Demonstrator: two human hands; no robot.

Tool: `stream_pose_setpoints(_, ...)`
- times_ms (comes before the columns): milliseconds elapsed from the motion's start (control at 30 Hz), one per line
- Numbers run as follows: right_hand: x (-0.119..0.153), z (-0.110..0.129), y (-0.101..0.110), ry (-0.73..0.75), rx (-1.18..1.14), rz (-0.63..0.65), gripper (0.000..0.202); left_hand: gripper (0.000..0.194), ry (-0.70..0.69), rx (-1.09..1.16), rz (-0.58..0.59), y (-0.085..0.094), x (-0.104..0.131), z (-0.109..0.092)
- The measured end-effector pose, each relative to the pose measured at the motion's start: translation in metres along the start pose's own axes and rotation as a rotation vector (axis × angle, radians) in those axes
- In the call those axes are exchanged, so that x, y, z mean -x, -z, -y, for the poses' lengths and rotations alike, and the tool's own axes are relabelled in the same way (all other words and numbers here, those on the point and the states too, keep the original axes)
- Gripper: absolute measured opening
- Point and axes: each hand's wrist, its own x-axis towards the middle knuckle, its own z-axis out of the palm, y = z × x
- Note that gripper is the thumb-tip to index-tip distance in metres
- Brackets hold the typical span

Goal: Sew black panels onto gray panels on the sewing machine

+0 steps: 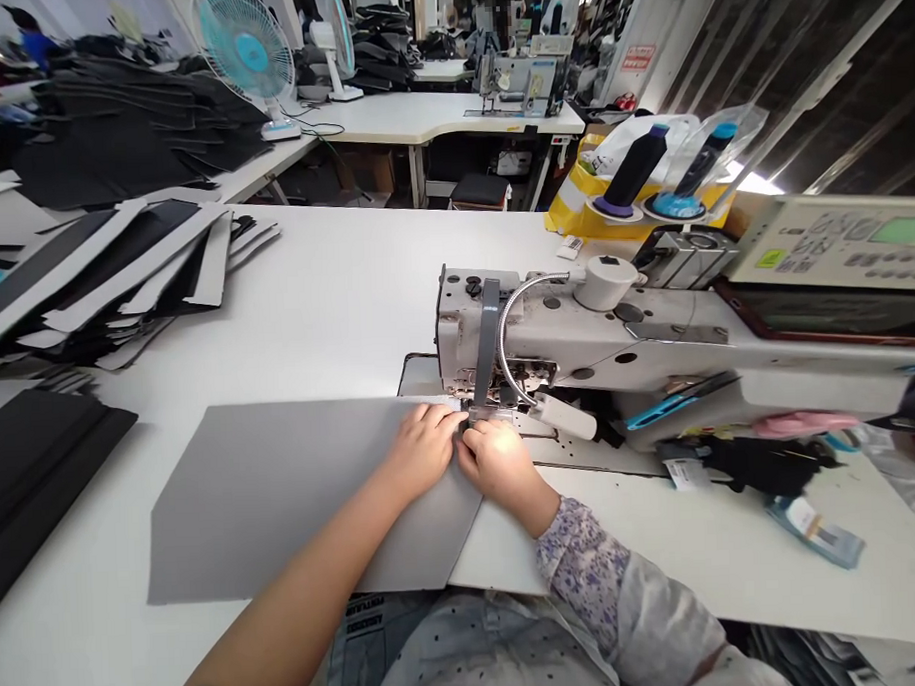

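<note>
A large flat grey panel lies on the white table, its right edge under the head of a sewing machine. My left hand rests on top of the panel beside the presser foot, fingers lying along the surface. Closed in a pinch, my right hand is at the panel's right edge, just in front of the needle area; its fingertips are partly hidden. A dark grey strip hangs down the machine's front toward the presser foot. Beside it, a bendable metal-necked lamp points at the same spot.
Stacked dark and grey pieces lie at the left, with a black folded piece nearer. Thread cones and a control panel stand at the right. A small packet lies front right. Behind are fans and another machine.
</note>
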Motion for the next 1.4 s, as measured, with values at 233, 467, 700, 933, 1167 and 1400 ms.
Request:
stream_pose_setpoints(233, 0.001, -0.002, -0.002, -0.028, -0.007, -0.029, 0.025, 0.04, 0.024, -0.011, -0.001, -0.001, -0.002, 0.001)
stream_pose_setpoints(467, 0.005, -0.004, -0.001, -0.012, -0.034, -0.113, 0.033, 0.038, 0.025, -0.021, 0.001, 0.0, 0.0, -0.011)
stream_pose_setpoints(700, 0.015, -0.006, 0.0, 0.006, -0.089, -0.086, 0.04, 0.042, 0.415, -0.208, -0.092, 0.067, 0.082, 0.102)
stream_pose_setpoints(933, 0.021, -0.008, -0.006, 0.04, -0.114, -0.09, 0.041, 0.058, 1.371, -0.554, -0.168, 0.193, 0.264, 0.201)
stream_pose_setpoints(1167, 0.02, -0.007, -0.007, 0.038, -0.116, -0.103, 0.041, 0.047, 1.398, -0.478, -0.14, 0.234, 0.291, 0.176)
stream_pose_setpoints(1400, 0.015, -0.008, 0.001, 0.006, -0.155, -0.024, 0.034, 0.05, 0.512, -0.508, -0.265, 0.154, 0.229, 0.114)
